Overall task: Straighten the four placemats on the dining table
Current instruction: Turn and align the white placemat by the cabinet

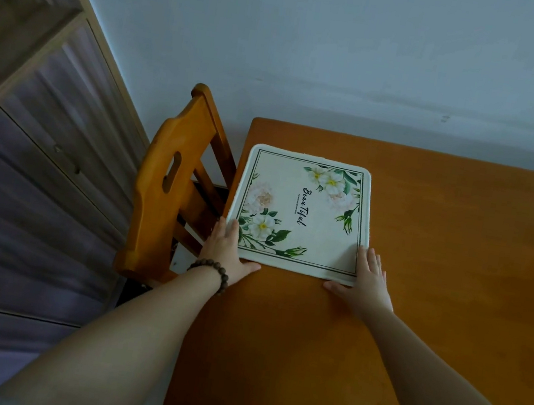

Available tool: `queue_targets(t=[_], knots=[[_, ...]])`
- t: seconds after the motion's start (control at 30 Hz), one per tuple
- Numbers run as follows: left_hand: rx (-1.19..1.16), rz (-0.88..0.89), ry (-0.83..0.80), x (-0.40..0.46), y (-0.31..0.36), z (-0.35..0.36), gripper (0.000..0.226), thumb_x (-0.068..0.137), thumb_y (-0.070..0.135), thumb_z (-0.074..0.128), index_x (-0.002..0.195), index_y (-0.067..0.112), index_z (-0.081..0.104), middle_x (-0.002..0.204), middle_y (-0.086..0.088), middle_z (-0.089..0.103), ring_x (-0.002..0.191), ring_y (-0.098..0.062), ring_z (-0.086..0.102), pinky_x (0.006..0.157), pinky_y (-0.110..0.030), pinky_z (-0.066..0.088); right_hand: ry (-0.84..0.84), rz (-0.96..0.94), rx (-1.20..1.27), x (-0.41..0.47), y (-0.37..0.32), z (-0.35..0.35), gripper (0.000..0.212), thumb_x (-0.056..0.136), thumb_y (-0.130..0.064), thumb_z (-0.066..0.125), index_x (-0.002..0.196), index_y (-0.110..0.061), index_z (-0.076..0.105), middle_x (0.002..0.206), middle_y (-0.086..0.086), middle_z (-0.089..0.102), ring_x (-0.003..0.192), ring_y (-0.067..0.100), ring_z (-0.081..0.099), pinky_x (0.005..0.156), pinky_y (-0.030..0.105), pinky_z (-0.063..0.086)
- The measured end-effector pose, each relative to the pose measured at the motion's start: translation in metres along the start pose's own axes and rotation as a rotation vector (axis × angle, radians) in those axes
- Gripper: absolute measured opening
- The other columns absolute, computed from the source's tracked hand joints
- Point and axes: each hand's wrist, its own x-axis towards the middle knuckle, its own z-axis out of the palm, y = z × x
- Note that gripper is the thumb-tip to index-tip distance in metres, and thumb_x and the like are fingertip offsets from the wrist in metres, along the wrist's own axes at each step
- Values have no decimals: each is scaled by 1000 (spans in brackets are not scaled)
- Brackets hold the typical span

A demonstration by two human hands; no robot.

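Observation:
One cream placemat (303, 207) with a floral print and the word "Beautiful" lies near the far left corner of the orange wooden table (437, 280). My left hand (226, 248), with a bead bracelet on its wrist, rests flat on the mat's near left corner, fingers on the mat and thumb along the near edge. Spread flat on the near right corner is my right hand (363, 279), its thumb on the table just below the mat's edge. Neither hand grips the mat. No other placemats are in view.
A wooden chair (170, 188) stands pushed in at the table's left side, close to my left hand. Beyond it, a dark cabinet with drawers (33, 202) fills the left. A pale wall (315, 53) runs behind the table's far edge.

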Motion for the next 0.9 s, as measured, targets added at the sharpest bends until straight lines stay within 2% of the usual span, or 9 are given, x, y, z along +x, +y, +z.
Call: queue_targets(t=[0.13,0.57,0.77,0.9], knots=[[33,0,69,-2,0,7,103,79,60,63,152,19,4,160,-8,-4,146,-24,4,116,-40,16,12,3,-2,0,2,5,111,77,-55,68,152,-15,-2,161,5,-8,146,19,-12,115,37,-6],[33,16,95,-39,-13,24,95,83,61,56,152,19,6,160,-7,-3,146,-23,3,115,-39,15,7,15,-39,-30,3,13,106,81,-61,59,152,-15,-4,160,6,-10,146,20,-12,116,38,-5],[-16,38,86,-51,-24,25,89,86,59,53,152,22,7,160,-4,-2,145,-25,9,114,-39,21,22,15,-20,-48,1,18,102,83,-58,59,152,-14,-2,160,7,-10,146,21,-12,116,38,-5],[-66,34,110,-55,-29,21,81,90,51,53,152,18,12,160,-6,3,143,-27,19,109,-39,30,54,8,100,-50,-9,22,94,84,-48,64,153,-15,9,161,9,-6,147,21,-11,118,38,-6]])
